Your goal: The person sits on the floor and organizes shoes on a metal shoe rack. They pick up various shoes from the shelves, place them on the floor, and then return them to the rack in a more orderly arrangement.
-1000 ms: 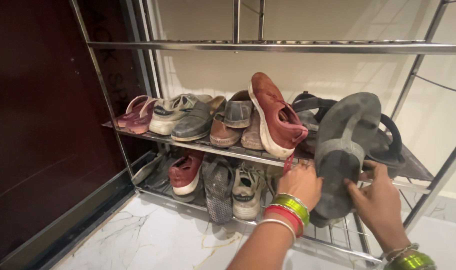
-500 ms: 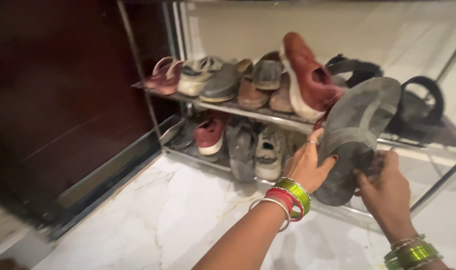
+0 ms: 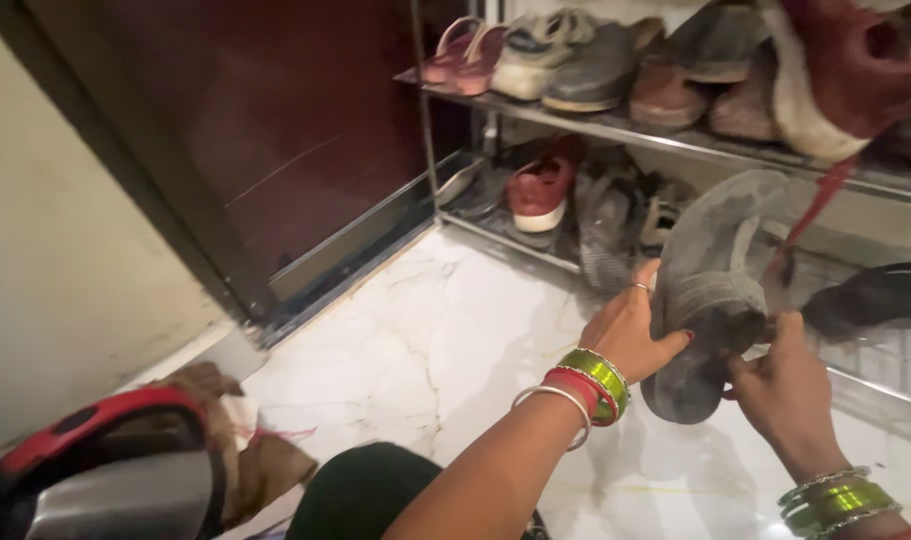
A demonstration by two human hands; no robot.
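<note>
Between the two hands, in front of the rack's lower tier, a worn grey rubber sandal [image 3: 711, 290] is held off the floor with its dusty sole turned toward the camera, toe end up and heel end down. The left hand [image 3: 636, 335] reaches in from below with the wrist bent back, fingers curled round the sandal's left edge and thumb pressed against the sole; green, red and silver bangles [image 3: 581, 390] sit on that wrist. The right hand [image 3: 786, 385] comes up from the lower right, its fingers closed on the sandal's right edge near the heel, with green bangles [image 3: 836, 500] on the forearm.

Just behind the sandal stands a steel-framed shoe rack [image 3: 616, 125]. Its upper shelf carries a row of shoes, among them a pink sandal [image 3: 461, 50] at the left end and a rust-red sneaker with a white sole [image 3: 846, 75] at the right. A maroon shoe [image 3: 536, 190] lies on the lower shelf. White veined marble floor [image 3: 426, 330] spreads below, a dark wooden door [image 3: 256, 130] stands to the left, and a red and black object [image 3: 96, 470], blurred, fills the lower left corner.
</note>
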